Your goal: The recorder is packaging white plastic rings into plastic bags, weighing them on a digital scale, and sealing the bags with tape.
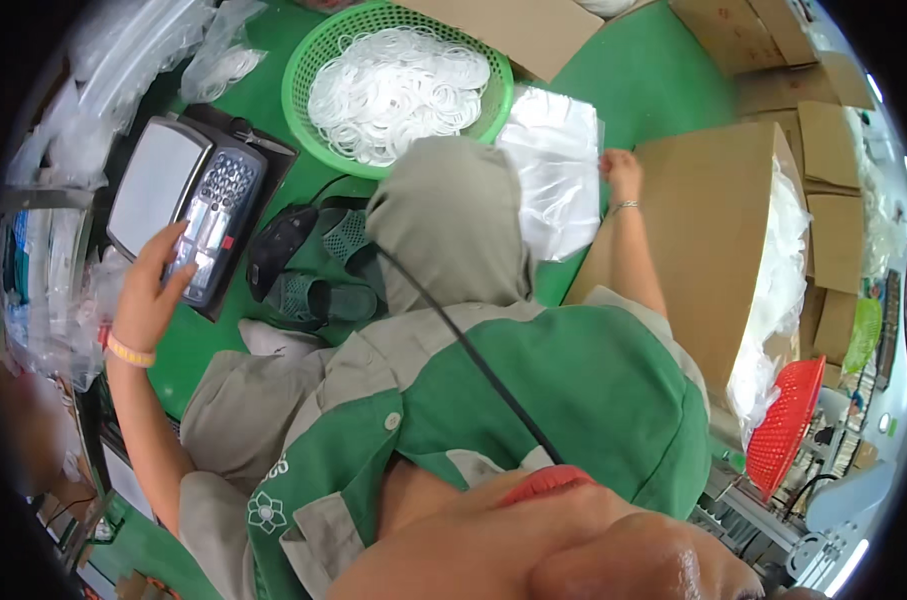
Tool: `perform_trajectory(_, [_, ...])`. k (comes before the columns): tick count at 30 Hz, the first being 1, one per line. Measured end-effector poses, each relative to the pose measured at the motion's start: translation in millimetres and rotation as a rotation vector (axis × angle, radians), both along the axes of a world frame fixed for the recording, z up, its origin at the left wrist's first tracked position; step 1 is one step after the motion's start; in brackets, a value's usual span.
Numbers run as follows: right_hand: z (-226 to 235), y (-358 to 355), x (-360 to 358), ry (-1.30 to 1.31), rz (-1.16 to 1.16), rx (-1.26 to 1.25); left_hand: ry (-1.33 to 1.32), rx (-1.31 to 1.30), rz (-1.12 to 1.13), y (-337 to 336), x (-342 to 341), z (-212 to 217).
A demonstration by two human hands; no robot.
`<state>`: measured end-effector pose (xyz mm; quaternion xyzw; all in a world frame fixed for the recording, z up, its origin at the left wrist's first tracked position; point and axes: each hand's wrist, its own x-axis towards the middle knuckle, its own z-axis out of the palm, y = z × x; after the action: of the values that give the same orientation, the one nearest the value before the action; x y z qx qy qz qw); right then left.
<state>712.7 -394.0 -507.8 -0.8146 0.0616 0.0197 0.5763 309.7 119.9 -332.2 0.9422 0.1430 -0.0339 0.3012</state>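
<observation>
While hands [153, 290] touch scale [188, 205], green basket [303, 75] holds white rings [398, 90]

You get bright, even overhead light with soft shadows; glare whitens the clear bags [553, 170], heavy fisheye bending darkens the rim, and the nearest foreground is blurred

The person wears a green short-sleeved work shirt [573, 390] with grey collar and trim, plus grey trousers [453, 220]. A yellow-and-red wristband [130, 351] circles the left wrist; a thin silver bracelet [625, 206] circles the right.

scale [188, 200] keypad part hid by left hand [151, 295] | right hand [621, 172] fingertips behind bags [553, 180]
</observation>
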Motion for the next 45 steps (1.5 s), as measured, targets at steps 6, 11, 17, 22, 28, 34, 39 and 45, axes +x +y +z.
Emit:
perform_trajectory(6, [-202,-1,-5,0.099,0.029,-0.63,0.194,0.019,0.1,-31,-15,0])
perform_trajectory(11, [-200,52,-45,0.3,0.088,-0.742,0.276,-0.097,0.312,-53,-12,7])
perform_trajectory(17, [-221,-2,-13,-0.15,0.108,-0.803,0.265,-0.039,0.149,-59,56,2])
perform_trajectory(22, [-28,-14,8,0.176,0.437,0.826,0.166,-0.233,0.061,-49,110,-17])
perform_trajectory(28, [138,66,-4,0.237,0.734,1.301,-0.174,-0.307,-0.295,-87,213,-59])
perform_trajectory(34, [180,154,-5,0.273,0.883,1.384,-0.404,-0.479,-0.342,-119,228,-40])
perform_trajectory(39, [193,210,-7,0.562,1.06,1.668,-0.831,-0.232,-0.093,-119,195,-43])
perform_trajectory(45, [204,279,-8,0.619,1.098,1.558,-1.131,-0.11,0.463,-59,169,-19])
